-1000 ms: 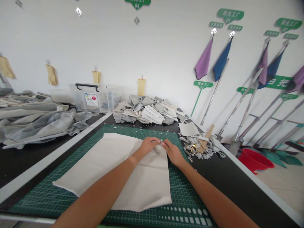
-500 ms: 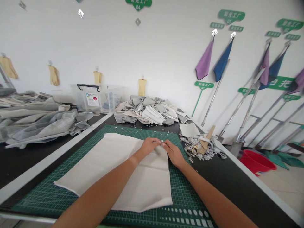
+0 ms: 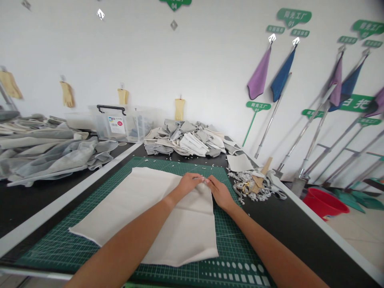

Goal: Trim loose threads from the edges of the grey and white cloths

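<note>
From where I stand, I see a lot of stuff around the black table (image 3: 300, 228). A big pile of grey and cream fabric (image 3: 57, 154) is on the left, near a clear plastic box (image 3: 103, 125) with a black handle. At the back sits a messy heap of fabric pieces (image 3: 192, 138). On the right, just beside the green cutting mat (image 3: 237, 244), are curly scraps (image 3: 240, 180) and a brown piece of cardboard (image 3: 258, 184). A red bucket (image 3: 325, 202) is on the floor. The person's left arm goes over the cream cloth (image 3: 129, 204) and hides some of it. That cloth lies on the mat, mostly left of the hands and closer to the person. The left hand (image 3: 190, 183) and right hand (image 3: 220, 193) are close together, and both pinch the cloth's far right corner. Something thin by the left fingertips is too small to tell.
</note>
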Demonstrator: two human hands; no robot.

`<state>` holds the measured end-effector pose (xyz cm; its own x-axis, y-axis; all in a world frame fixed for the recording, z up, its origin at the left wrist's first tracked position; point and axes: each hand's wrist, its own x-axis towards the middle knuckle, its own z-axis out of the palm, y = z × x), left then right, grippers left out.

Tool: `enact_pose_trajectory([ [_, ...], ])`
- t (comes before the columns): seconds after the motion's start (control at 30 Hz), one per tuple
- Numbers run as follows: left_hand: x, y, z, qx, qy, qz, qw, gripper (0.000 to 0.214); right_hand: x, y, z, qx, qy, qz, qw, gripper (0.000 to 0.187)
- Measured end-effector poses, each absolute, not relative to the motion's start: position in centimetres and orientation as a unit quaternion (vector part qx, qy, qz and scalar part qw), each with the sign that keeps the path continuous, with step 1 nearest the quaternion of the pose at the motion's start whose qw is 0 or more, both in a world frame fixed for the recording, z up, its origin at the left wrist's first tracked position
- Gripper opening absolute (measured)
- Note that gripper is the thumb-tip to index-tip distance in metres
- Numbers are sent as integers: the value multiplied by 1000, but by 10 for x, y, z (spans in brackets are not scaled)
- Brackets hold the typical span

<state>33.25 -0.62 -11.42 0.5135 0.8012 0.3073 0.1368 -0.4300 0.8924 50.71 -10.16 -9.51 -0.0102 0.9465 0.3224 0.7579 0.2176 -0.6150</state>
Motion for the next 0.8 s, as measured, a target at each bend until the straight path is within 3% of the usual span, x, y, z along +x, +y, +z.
enact_pose_trajectory([
  [0.13,332,-10,-111,755,304,392,428,38,509,-98,-96,-653,-665,123,341,42],
  [0.37,334,-11,-110,758,307,409,404,32,516,-94,-92,-764,-615,39,192,39],
  [0.5,334,-12,-109,767,307,405,392,30,513,-98,-90,-759,-631,7,158,33],
  [0.63,334,-15,-109,777,323,399,364,28,511,-101,-90,-756,-631,-5,174,28],
  [0.8,333,-22,-106,790,333,403,320,26,512,-99,-87,-690,-658,6,301,37],
])
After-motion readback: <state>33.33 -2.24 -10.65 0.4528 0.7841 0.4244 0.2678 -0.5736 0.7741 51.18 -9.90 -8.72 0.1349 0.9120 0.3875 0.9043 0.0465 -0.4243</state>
